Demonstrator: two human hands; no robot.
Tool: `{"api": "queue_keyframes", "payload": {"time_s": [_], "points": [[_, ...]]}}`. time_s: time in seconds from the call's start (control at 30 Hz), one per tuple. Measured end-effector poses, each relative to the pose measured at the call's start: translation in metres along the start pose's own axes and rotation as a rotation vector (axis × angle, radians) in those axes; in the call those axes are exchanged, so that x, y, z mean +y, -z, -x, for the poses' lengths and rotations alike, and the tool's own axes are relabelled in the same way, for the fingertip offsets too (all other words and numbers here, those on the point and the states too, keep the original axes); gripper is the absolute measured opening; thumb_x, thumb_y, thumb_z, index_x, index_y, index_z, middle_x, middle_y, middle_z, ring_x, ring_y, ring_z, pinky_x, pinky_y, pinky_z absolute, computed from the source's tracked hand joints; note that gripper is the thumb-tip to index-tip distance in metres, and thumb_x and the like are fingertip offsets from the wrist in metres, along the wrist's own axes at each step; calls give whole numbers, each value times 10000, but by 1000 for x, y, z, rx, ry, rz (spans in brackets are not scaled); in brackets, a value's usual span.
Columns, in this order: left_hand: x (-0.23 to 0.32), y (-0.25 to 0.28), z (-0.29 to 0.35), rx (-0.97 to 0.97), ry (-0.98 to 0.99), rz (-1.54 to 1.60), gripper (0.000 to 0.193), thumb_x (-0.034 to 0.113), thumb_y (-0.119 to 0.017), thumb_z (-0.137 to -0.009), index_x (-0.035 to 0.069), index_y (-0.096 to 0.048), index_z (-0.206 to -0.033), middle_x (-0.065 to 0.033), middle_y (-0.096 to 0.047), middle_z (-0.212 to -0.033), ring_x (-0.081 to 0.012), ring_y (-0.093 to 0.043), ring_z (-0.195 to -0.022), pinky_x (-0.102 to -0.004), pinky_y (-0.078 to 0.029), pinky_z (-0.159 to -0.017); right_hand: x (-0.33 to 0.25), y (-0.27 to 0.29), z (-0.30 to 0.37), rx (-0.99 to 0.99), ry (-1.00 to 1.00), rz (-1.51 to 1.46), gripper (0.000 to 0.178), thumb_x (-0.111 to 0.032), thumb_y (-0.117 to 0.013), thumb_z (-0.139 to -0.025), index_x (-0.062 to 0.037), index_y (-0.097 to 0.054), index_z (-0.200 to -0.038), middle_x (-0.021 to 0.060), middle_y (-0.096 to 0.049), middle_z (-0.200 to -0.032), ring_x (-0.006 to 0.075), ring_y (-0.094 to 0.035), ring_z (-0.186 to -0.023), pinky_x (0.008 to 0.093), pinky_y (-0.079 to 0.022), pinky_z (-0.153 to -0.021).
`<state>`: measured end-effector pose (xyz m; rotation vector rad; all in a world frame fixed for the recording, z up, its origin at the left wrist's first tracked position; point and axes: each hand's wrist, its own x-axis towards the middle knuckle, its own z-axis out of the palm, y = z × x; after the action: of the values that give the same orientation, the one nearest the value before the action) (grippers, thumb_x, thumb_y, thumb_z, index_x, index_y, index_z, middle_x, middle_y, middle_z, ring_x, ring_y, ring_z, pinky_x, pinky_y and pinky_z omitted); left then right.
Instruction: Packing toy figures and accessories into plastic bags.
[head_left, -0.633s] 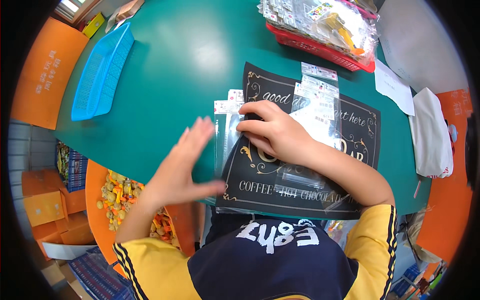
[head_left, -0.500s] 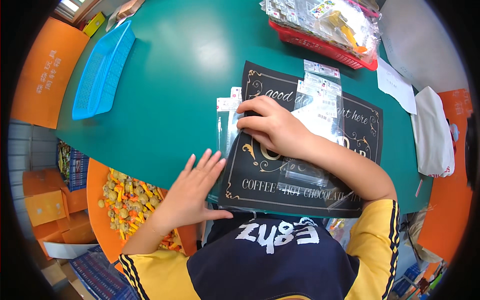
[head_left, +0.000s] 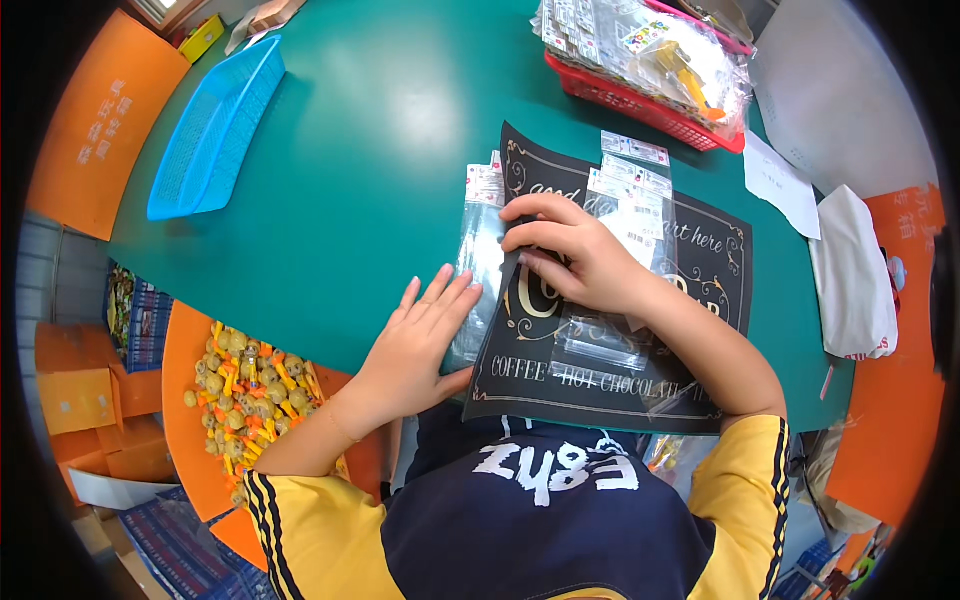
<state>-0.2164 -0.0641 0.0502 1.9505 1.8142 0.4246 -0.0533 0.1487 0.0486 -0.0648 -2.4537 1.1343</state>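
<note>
A black printed placemat (head_left: 610, 385) lies on the green table in front of me, its left edge lifted and curved. My right hand (head_left: 575, 250) pinches that left edge between thumb and fingers. Clear plastic bags (head_left: 478, 240) with white printed tops stick out from under this edge. My left hand (head_left: 425, 330) lies flat with its fingers stretched out, its fingertips on these bags and its thumb close to the mat's lower left edge. More clear bags (head_left: 635, 180) with printed headers lie on top of the mat, partly hidden by my right hand and forearm.
A long blue basket (head_left: 215, 140) stands at the far left. A red basket (head_left: 640, 105) heaped with packed bags is at the far right. Beside my left arm, an orange bin (head_left: 190, 370) holds yellow, orange and tan pieces. White paper (head_left: 780, 185) and white cloth (head_left: 850, 270) lie at the right.
The mat's left edge has shifted right with my right hand, baring more of the bags beneath. My left hand has moved right and up, its fingertips now on those bags.
</note>
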Motion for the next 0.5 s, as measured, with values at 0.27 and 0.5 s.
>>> {"api": "queue_keyframes", "payload": {"time_s": [0.27,0.5], "points": [[-8,29,25,232,459,1417,721,72,-621,-901,52,-241,-1514,-154,-209,-1585,-293,-234,-1459,-433,-354,-1099,-10,-5,4,-4,-88,-58,247,62,-618,-806,-50,-661,-1021,112,-559,-1228,255,-566,-1114,341,-464,-913],[-2,44,-16,-13,675,1499,758,116,-606,-932,8,-156,-1531,-152,-290,-1549,-217,-503,-1222,-404,-448,-997,-13,-12,7,45,-94,-53,250,66,-620,-804,-50,-661,-1021,108,-543,-1233,241,-573,-1093,337,-467,-902]]}}
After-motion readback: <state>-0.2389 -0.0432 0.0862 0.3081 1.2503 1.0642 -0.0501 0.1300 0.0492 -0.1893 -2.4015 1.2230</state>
